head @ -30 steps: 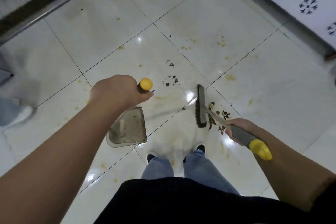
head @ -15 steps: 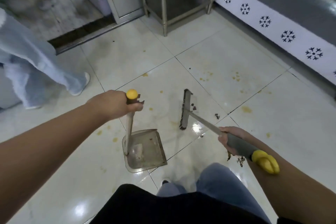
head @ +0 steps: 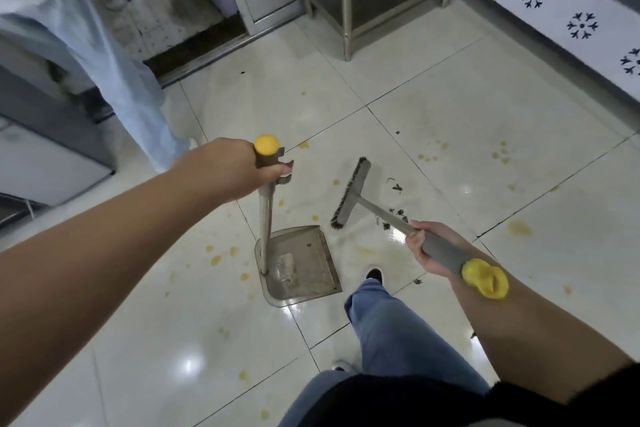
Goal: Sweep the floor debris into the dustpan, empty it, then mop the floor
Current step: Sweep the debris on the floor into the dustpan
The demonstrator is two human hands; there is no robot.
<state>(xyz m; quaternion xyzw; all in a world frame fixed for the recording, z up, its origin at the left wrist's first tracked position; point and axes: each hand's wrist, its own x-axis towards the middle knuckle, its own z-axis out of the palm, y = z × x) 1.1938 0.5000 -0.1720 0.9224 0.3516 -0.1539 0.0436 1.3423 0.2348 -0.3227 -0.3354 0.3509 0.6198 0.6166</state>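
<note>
The left hand (head: 228,170) grips the upright dustpan (head: 299,265) handle; the right hand (head: 427,250) grips the broom (head: 349,192), bristles just beside the pan. Debris (head: 398,215) lies behind the brush, perhaps leaf scraps. A bystander's legs (head: 114,80) are cut off; no lettering shows.

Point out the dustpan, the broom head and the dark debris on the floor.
dustpan (head: 304,263): head view, on the flat metal tray.
broom head (head: 349,192): head view, on the middle of its grey back.
dark debris (head: 398,211): head view, on the scraps beside the broom's shaft.
</note>
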